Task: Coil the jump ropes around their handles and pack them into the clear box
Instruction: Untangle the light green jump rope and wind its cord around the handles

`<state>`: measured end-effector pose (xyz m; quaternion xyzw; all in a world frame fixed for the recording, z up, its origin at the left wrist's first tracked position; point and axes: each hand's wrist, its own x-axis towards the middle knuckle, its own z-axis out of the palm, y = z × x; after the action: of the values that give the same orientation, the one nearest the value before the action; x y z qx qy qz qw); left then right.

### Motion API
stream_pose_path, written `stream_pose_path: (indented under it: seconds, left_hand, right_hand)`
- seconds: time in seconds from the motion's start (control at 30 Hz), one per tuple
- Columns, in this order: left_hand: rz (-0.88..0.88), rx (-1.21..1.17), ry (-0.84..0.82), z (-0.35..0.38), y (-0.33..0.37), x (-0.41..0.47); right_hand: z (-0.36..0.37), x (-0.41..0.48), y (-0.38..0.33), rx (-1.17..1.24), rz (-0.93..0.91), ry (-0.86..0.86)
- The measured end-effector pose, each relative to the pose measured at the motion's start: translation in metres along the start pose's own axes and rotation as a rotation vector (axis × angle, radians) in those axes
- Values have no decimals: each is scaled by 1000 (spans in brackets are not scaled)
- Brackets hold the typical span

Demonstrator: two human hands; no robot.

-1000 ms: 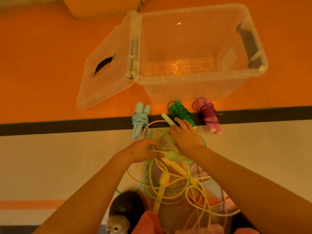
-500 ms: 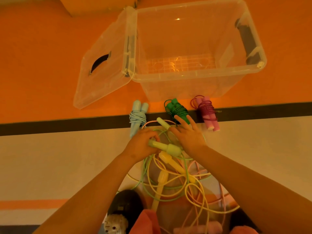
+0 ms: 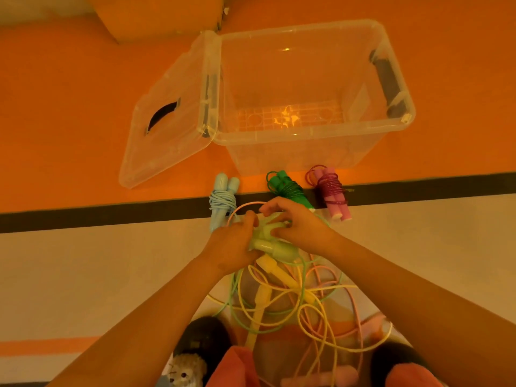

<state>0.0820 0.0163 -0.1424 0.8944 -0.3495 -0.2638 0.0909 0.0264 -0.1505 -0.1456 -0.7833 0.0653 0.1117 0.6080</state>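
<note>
left hand (image 3: 234, 241) and right hand (image 3: 296, 224) both curled round two smooth pale-green cylindrical handles (image 3: 275, 247), side by side over loose tangled cords (image 3: 279, 303); coiled blue bundle (image 3: 222, 199), green bundle (image 3: 289, 188), magenta bundle (image 3: 332, 191) on floor just before rigid clear box (image 3: 296, 152)

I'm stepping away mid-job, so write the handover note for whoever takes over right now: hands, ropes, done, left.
Left hand and right hand: both grip the pale green handles, held together.
Done: blue rope, green rope and purple rope are coiled, lying on the floor in front of the clear box.
Box: empty, with its lid open at its left.
Left: coil the pale green cord, then the yellow rope and pink rope tangled below the hands; pack everything into the box.
</note>
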Motion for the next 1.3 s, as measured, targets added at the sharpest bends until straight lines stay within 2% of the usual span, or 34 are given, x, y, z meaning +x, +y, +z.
stream_pose_path:
  seconds: [0.13, 0.23, 0.33, 0.5, 0.6, 0.8, 0.97, 1.1, 1.3]
  left_hand:
    - [35, -59, -32, -11, 12, -10]
    - [37, -155, 25, -20, 19, -22]
    - [15, -249, 13, -23, 23, -39]
    - [-13, -158, -96, -50, 41, -69]
    - [48, -183, -90, -81, 58, -92]
    - [137, -215, 53, -176, 113, -153]
    - [129, -222, 266, -255, 160, -195]
    - [245, -329, 422, -312, 205, -232]
    - [244, -632, 535, -372, 256, -275]
  right_hand:
    - [-3, -18, -17, 70, 100, -14]
    - [-6, -37, -31, 137, 182, -52]
    - [-2, -58, -46, 88, 156, -36]
    - [3, -96, -77, -84, 173, 11]
    - [-6, -116, -117, -119, 133, 90]
    - [-42, -161, -228, -283, 63, 200]
    - [-66, -200, -326, -257, -149, 426]
    - [-84, -229, -398, -272, -317, 598]
    - [-98, -263, -492, -261, -527, 782]
